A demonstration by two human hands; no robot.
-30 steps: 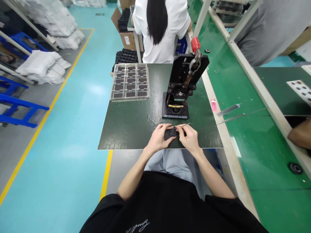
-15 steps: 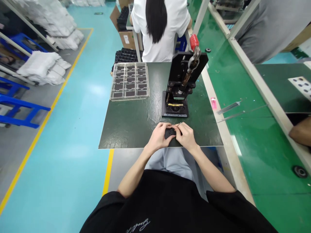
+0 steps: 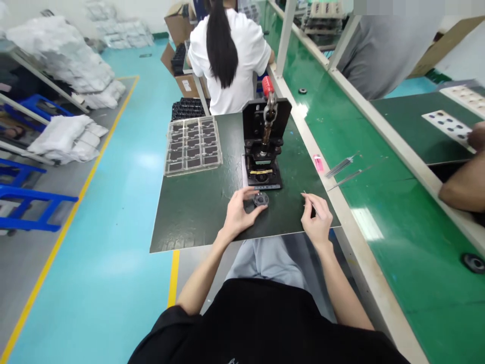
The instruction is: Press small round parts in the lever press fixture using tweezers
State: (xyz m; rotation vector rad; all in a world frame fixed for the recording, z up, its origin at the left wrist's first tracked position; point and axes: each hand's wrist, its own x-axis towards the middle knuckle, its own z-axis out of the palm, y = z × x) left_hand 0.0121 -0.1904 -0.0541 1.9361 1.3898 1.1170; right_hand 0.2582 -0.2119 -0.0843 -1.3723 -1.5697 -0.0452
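Observation:
Near the front edge of the dark green tabletop, my left hand curves its thumb and fingers around a round black part with a ring-like face. My right hand is apart from it to the right, fingers closed on a thin metal tool that is too slim to identify. Just beyond the black part stands a black hand press with a red-gripped lever. A yellow strip lies across the press above its base.
A clear compartment tray of dark flat pieces sits at the table's back left. On the right, a pale rail carries a pink item and thin metal rods beside a green belt. A co-worker sits ahead.
My right hand has moved away from the black part to the right, taking the thin tool along. My left hand keeps the part, now more exposed. The camera view has shifted.

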